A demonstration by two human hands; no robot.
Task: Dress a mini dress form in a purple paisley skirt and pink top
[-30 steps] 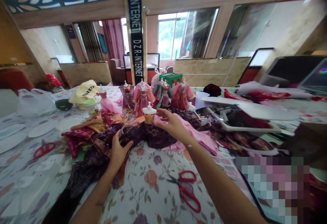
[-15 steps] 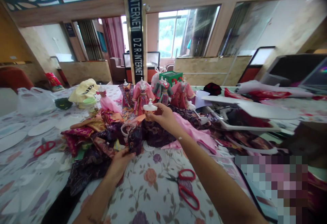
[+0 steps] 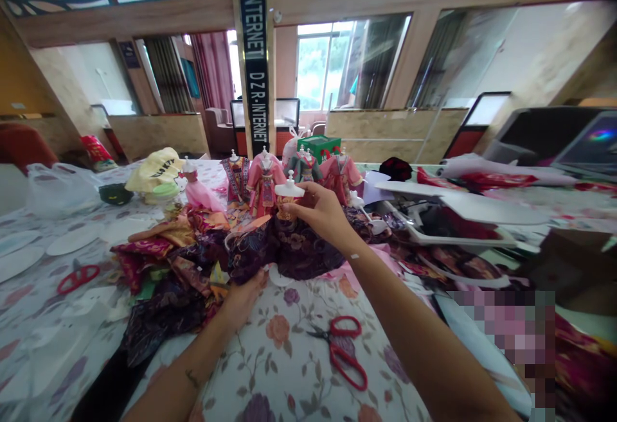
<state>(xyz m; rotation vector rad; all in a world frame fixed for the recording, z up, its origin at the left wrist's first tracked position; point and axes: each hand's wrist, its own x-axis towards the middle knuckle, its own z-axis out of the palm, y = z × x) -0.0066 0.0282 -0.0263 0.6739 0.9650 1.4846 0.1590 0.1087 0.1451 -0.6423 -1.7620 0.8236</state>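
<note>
A small white doll mannequin (image 3: 290,185) stands upright at the middle, with a red and gold top and a wide dark purple patterned skirt (image 3: 308,252). My right hand (image 3: 315,210) is closed round the mannequin's upper body from the right. Low at the skirt's left edge, my left hand (image 3: 248,293) touches the dark cloth; its fingers are partly hidden under the hem. A round white base (image 3: 278,276) shows below the skirt. Behind stand several small dressed mannequins, one in a pink robe (image 3: 265,184).
Red-handled scissors (image 3: 344,351) lie on the flowered tablecloth (image 3: 277,370) in front; a second pair (image 3: 80,277) is at the left. Heaped fabric (image 3: 168,306) lies left of the skirt. A white tray (image 3: 463,236) and a pink cloth (image 3: 376,258) are at the right.
My right hand and the mannequin have moved slightly right and up, and more of the red top shows. The skirt hangs wider. My left hand has shifted right along the hem.
</note>
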